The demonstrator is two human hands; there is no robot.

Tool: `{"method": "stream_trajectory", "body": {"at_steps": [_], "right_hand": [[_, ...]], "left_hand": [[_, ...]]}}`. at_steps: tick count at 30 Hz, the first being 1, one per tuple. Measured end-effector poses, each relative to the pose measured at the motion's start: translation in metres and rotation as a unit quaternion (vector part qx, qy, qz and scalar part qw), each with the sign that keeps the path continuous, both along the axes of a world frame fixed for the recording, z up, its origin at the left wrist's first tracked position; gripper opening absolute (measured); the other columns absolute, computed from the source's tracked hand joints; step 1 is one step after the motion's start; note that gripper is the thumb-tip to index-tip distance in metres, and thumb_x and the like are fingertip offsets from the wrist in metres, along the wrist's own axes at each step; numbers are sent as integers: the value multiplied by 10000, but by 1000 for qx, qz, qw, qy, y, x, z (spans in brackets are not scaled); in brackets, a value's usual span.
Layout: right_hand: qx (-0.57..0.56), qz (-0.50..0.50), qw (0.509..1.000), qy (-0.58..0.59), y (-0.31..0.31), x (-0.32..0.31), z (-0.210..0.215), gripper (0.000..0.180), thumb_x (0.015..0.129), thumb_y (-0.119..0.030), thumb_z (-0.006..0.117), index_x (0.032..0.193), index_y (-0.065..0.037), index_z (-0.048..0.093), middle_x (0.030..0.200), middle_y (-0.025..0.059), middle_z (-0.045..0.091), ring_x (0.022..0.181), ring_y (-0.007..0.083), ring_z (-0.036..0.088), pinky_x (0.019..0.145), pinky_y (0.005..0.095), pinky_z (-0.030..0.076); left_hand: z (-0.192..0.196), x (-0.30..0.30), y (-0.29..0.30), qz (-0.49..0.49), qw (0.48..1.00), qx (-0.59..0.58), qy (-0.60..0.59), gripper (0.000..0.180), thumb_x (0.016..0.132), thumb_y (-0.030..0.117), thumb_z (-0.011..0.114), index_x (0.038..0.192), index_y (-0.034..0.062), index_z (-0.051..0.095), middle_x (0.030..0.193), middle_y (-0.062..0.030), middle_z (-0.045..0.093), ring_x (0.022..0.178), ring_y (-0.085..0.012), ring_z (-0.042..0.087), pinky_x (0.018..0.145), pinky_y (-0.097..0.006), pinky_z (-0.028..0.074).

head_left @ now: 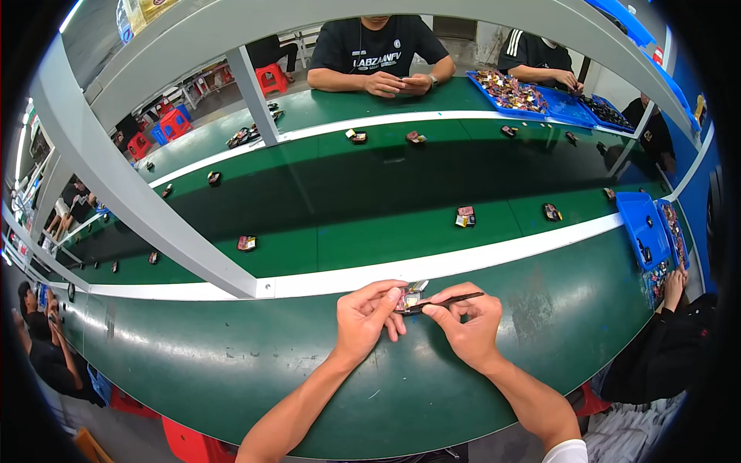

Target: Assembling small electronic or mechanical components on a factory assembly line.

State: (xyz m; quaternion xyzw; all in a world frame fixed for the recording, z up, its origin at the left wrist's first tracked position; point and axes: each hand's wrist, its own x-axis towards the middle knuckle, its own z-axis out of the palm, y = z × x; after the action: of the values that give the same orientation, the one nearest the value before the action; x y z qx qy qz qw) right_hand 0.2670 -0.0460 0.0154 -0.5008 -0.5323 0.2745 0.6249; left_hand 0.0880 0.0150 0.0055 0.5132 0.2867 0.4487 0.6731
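Observation:
Over the near green tabletop, my left hand is closed on a small electronic device, holding it by its left side between thumb and fingers. The device has a black case, with reddish and pale parts showing inside and a light flap standing up at its top edge. My right hand pinches slim black tweezers. Their tip points left and reaches the device's lower right side, and the back end sticks out past my fingers. Exactly what the tip touches is too small to tell.
Beyond the white rail, a green conveyor belt carries several similar devices, one a red-and-white unit. A grey frame post slants across the left. Blue trays sit at right. Co-workers sit opposite and at both sides.

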Motion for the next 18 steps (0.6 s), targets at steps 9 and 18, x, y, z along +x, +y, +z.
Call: {"method": "stream_trajectory", "body": {"at_steps": [9, 18], "right_hand": [[-11, -8, 1000, 5, 1, -4, 0, 130, 817, 46, 803, 911, 5, 723, 612, -56, 576, 478, -31, 382, 442, 192, 243], [24, -21, 997, -75, 2, -2, 5, 92, 782, 7, 830, 791, -1, 739, 794, 20, 737, 423, 10, 396, 432, 226, 280]], "left_hand": [[2, 0, -1, 26, 999, 28, 0, 282, 1034, 117, 587, 1181, -116, 650, 850, -186, 700, 589, -221, 695, 464, -277, 554], [1, 0, 0, 24, 1000, 10, -5, 261, 1020, 90, 607, 1193, -102, 646, 862, -162, 709, 601, -176, 684, 486, -257, 552]]}}
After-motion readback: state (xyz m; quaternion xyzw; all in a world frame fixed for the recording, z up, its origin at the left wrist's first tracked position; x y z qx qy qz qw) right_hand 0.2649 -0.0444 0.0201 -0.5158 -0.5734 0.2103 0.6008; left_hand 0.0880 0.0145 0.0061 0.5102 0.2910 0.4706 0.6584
